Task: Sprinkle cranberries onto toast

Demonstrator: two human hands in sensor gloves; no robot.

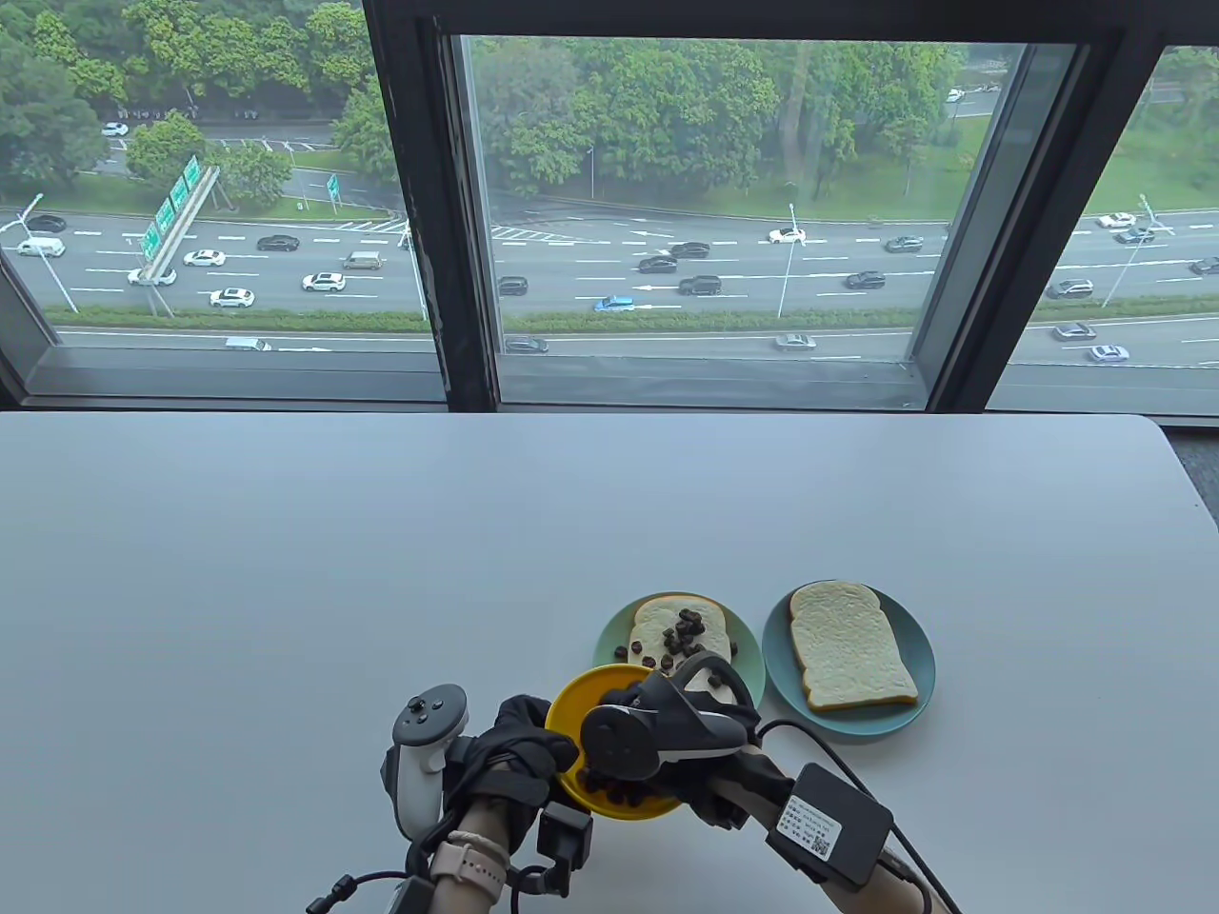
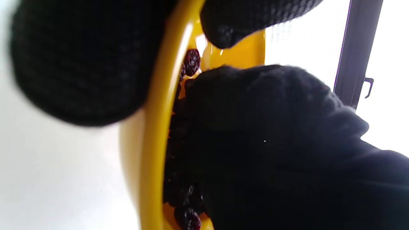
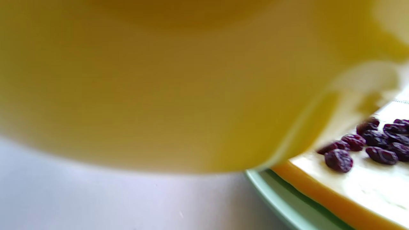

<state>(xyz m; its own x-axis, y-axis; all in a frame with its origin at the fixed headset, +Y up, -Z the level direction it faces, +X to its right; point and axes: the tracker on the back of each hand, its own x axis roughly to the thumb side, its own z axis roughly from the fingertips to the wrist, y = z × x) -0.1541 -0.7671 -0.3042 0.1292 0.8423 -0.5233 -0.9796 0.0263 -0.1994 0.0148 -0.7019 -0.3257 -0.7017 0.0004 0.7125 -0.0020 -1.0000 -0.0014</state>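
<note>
Cranberries (image 1: 684,636) lie scattered on the toast (image 1: 678,630) at lower centre, on its green plate (image 1: 751,671). My left hand (image 1: 519,747) grips the yellow bowl (image 1: 581,700) just below; my right hand (image 1: 700,752) reaches into it, fingers hidden.

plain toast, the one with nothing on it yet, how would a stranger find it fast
On the white table, look near the front edge for two round plates side by side. The plain toast lies on the blue plate, the right one. Its neighbour, the toast on the green plate, already carries dark cranberries; this slice is bare.
</note>
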